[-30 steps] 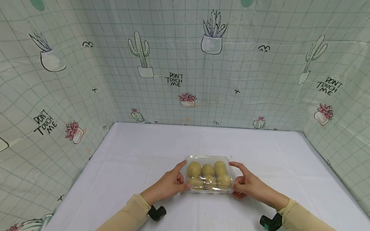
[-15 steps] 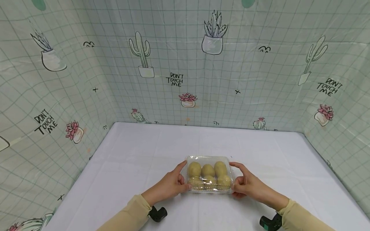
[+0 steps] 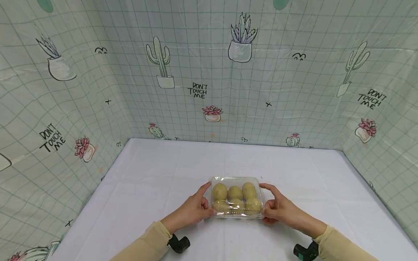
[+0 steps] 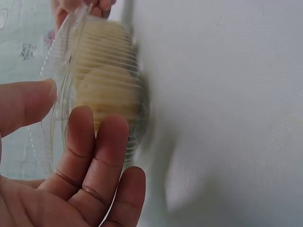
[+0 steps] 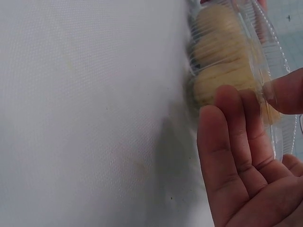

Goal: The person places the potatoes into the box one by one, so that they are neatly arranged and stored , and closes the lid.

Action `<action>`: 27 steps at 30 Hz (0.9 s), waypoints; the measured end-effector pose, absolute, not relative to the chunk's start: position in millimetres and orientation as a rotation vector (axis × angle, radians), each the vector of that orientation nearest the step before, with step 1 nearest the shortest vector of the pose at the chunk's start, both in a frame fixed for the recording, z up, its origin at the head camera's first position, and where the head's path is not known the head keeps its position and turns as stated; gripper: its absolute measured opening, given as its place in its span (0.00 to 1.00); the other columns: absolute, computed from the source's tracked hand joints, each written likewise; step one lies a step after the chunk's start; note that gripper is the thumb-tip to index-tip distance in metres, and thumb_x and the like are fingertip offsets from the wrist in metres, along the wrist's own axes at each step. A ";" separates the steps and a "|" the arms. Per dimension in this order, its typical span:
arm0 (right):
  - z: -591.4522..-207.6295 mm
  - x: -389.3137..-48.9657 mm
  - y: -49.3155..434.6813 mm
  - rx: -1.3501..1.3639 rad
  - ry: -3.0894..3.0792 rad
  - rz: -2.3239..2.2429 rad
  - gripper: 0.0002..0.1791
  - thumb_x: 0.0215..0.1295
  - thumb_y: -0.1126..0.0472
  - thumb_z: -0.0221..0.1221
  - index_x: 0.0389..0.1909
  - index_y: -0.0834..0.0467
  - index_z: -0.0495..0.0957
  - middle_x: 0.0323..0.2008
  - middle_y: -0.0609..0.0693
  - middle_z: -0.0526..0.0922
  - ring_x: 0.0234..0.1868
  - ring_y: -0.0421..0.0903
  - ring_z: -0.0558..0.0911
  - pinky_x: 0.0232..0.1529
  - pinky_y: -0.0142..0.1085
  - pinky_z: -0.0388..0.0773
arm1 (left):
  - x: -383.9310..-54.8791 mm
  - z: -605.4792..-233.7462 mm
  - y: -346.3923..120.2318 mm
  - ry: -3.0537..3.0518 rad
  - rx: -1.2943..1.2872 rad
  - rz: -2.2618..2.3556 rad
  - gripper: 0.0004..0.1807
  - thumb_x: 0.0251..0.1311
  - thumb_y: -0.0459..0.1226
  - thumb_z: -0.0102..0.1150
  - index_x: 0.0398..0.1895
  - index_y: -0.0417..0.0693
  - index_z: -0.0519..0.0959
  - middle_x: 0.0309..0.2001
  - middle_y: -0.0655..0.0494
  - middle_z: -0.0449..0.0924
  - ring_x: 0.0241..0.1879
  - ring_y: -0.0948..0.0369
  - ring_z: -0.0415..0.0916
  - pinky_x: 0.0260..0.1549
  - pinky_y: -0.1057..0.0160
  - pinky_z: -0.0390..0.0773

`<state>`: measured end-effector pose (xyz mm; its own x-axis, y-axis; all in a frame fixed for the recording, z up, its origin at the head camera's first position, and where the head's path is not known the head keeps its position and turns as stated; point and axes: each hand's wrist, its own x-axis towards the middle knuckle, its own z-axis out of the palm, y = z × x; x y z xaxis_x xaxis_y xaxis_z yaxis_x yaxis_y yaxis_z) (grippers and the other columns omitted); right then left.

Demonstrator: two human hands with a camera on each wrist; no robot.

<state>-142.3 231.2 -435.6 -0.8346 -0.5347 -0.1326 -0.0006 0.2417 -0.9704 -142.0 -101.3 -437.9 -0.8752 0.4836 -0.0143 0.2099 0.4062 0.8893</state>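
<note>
A clear plastic clamshell box (image 3: pixel 235 179) sits on the white cloth, its lid down. Inside are several round, dull-yellow pastries (image 3: pixel 235 193) in two rows. On the box's left side, my left hand (image 3: pixel 193 207) holds it, index finger at the far corner and thumb at the near one. My right hand (image 3: pixel 283 209) mirrors this on the right side. In the left wrist view, the thumb (image 4: pixel 31 104) meets the rim and the other fingers lie by the ridged side wall. The right wrist view has the thumb (image 5: pixel 286 92) against the rim, fingers beside the wall.
White cloth (image 3: pixel 163 163) covers the table around the box. Behind and on both sides hangs a gridded curtain (image 3: pixel 254 90) with cactus drawings. A black device sits at the left wrist (image 3: pixel 179 244), another at the right wrist (image 3: pixel 306 251).
</note>
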 end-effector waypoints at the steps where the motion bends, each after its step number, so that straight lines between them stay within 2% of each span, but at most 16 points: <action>1: -435.7 -142.3 231.2 -0.489 2.081 -1.624 0.48 0.66 0.73 0.59 0.76 0.60 0.37 0.27 0.52 0.76 0.32 0.49 0.84 0.34 0.43 0.84 | -141.9 -438.0 -100.9 2.395 0.602 1.457 0.51 0.59 0.34 0.68 0.78 0.38 0.47 0.23 0.61 0.74 0.21 0.67 0.68 0.20 0.69 0.69; 12: -437.2 -141.9 231.7 -0.499 2.068 -1.636 0.48 0.66 0.73 0.58 0.77 0.60 0.37 0.28 0.53 0.76 0.31 0.48 0.83 0.33 0.42 0.84 | -140.3 -435.1 -97.7 2.398 0.569 1.511 0.52 0.53 0.30 0.71 0.77 0.36 0.49 0.21 0.59 0.73 0.20 0.65 0.67 0.19 0.68 0.67; 27: -436.6 -142.0 230.3 -0.500 2.116 -1.596 0.48 0.66 0.73 0.59 0.76 0.61 0.38 0.27 0.52 0.75 0.30 0.48 0.83 0.32 0.42 0.84 | -138.9 -434.6 -95.3 2.389 0.536 1.525 0.52 0.50 0.26 0.66 0.78 0.38 0.48 0.19 0.59 0.72 0.19 0.65 0.66 0.19 0.68 0.65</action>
